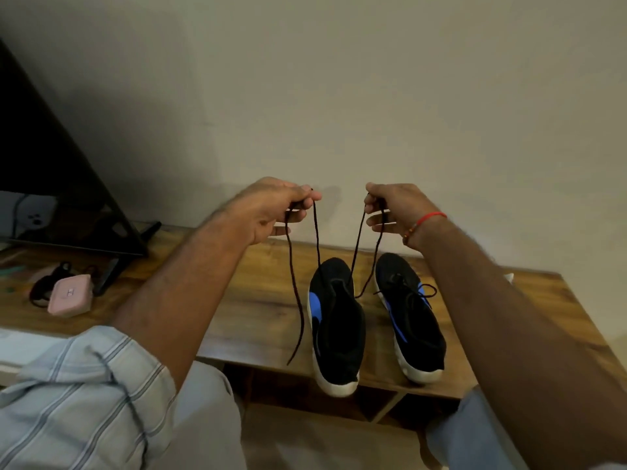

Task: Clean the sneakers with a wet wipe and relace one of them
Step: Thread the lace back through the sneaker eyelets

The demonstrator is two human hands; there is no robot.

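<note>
Two black sneakers with blue side marks and white soles stand on a wooden table (258, 300), toes toward the wall. The left sneaker (336, 327) has its dark lace (317, 239) pulled up out of the front eyelets. My left hand (274, 208) pinches one half of the lace above the shoe, and its loose end hangs down past the table edge. My right hand (393, 212) pinches the other half at the same height. The right sneaker (412, 317) is laced and tied.
A dark screen on a stand (61, 184) fills the left of the table. A pink case (69, 295) with a black cord lies beside its foot. The wall stands right behind the shoes. My knees sit below the table's front edge.
</note>
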